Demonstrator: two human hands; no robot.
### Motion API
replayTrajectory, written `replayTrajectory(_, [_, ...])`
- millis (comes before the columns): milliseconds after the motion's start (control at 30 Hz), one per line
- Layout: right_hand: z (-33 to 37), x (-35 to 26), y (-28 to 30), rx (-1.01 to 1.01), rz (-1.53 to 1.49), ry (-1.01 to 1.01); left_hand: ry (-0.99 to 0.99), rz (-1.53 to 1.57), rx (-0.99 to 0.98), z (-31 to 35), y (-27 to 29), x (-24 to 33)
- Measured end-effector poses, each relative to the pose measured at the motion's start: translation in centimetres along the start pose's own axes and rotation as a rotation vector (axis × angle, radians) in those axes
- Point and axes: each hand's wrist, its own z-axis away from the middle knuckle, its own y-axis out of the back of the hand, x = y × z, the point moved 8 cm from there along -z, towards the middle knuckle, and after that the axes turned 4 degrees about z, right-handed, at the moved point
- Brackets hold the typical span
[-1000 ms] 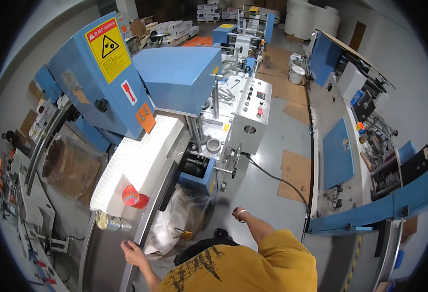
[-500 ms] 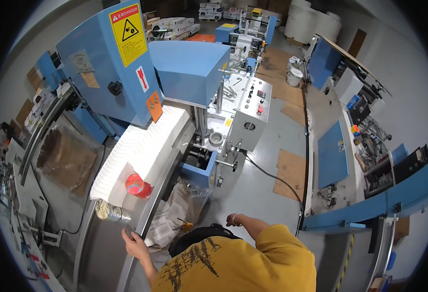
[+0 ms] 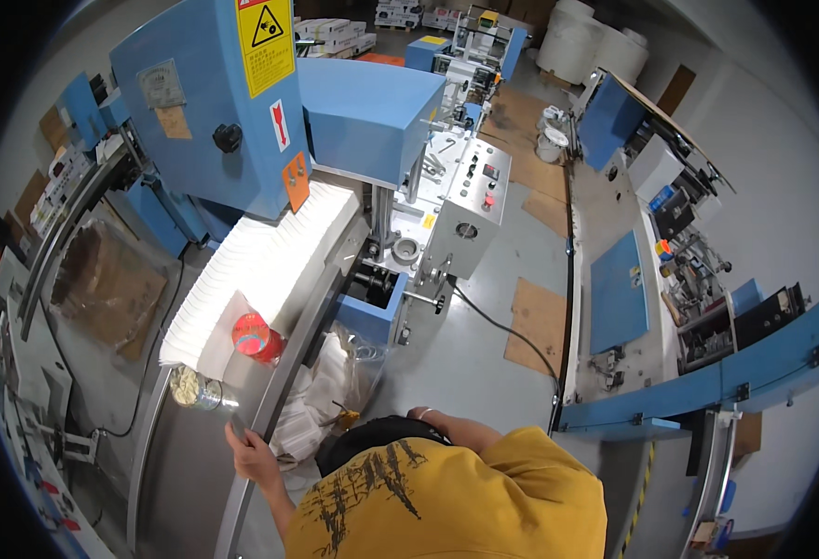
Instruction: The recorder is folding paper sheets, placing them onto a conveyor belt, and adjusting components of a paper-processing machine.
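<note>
My left hand point(image 3: 255, 456) is at the near rail of a grey metal chute point(image 3: 186, 466), index finger stretched out and the thumb side partly hidden. Just beyond that fingertip lies a clear jar point(image 3: 191, 388) of pale pieces, on its side. Beside it a red can point(image 3: 257, 337) leans against the end of a long row of white folded paper point(image 3: 270, 265). At my waist, by a black bag point(image 3: 372, 440), is my right hand point(image 3: 425, 415); its fingers are mostly hidden.
A blue machine housing point(image 3: 209, 121) with warning labels stands over the paper row. To its right is a grey control box point(image 3: 473, 200). A plastic bag of white material point(image 3: 311, 401) sits below the chute. A black cable point(image 3: 512, 340) crosses the floor.
My left hand has moved up a little, closer to the jar. My right hand has drawn in toward the black bag. The whole view has shifted slightly.
</note>
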Motion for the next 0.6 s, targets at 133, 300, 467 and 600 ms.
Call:
replayTrajectory(133, [-1.7,3.7,0.0,0.086,0.094,-0.127,0.018,0.026,-0.057,-0.1,0.0,0.4])
replayTrajectory(300, [-2.1,4.4,-0.8,0.072,0.101,-0.093,0.018,0.034,-0.052,0.0,0.0,0.3])
replayTrajectory(467, [-2.4,3.0,-0.8,0.060,0.083,-0.002,0.027,0.053,-0.076,0.1,-0.3,-0.2])
replayTrajectory(600, [-1.5,1.4,-0.1,0.074,0.033,0.036,0.043,0.032,-0.084,0.2,-0.1,0.0])
